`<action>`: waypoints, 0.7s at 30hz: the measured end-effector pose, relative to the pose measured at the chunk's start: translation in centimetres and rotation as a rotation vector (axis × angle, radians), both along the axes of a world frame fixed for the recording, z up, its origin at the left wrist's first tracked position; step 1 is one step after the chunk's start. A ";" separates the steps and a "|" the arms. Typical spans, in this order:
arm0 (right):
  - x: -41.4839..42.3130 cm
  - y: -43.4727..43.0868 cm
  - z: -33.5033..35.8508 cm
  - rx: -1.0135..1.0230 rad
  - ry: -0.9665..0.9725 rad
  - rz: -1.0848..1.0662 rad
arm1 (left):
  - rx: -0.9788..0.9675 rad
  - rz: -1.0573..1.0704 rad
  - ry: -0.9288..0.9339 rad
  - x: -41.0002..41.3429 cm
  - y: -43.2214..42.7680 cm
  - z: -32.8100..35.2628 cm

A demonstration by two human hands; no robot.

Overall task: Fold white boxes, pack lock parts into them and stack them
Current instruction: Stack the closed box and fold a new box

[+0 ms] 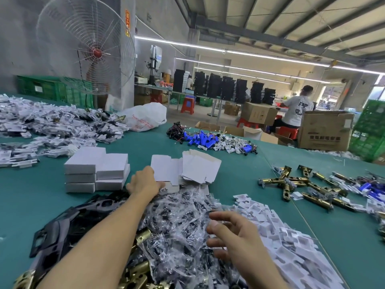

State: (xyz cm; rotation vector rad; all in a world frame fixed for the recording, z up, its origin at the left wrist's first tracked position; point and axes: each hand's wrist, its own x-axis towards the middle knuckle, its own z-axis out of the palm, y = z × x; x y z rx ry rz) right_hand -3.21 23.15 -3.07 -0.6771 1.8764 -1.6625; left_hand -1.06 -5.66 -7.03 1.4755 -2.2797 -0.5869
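Observation:
My left hand point(143, 182) reaches forward and grips the near edge of a flat unfolded white box point(166, 172) on the green table. More flat box blanks point(200, 167) lean beside it. Stacked folded white boxes point(95, 170) stand just left of that hand. My right hand point(231, 234) hovers with loosely spread fingers over a heap of clear bags with small black parts point(183, 224), holding nothing. Black lock plates point(68, 224) lie at the lower left, and brass cylinders point(143, 236) poke out of the heap.
Brass latch bolts point(302, 184) lie scattered at the right. White card inserts point(277, 230) spread beside the bag heap. Blue batteries with wires point(206, 139) sit mid-table, a large pile of white packets point(52, 124) at the far left. A fan, cartons and a seated person stand beyond.

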 end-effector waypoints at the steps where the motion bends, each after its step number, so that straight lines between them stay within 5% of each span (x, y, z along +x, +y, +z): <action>1: 0.0 0.0 0.0 0.009 0.008 0.000 | -0.012 0.000 0.003 0.0 0.1 0.0; 9: 0.1 0.2 0.1 0.038 0.033 -0.003 | 0.161 0.007 0.146 0.5 -0.1 0.4; 21: -0.5 0.4 -1.1 0.115 0.098 -0.014 | 0.107 0.142 0.407 0.3 0.1 0.5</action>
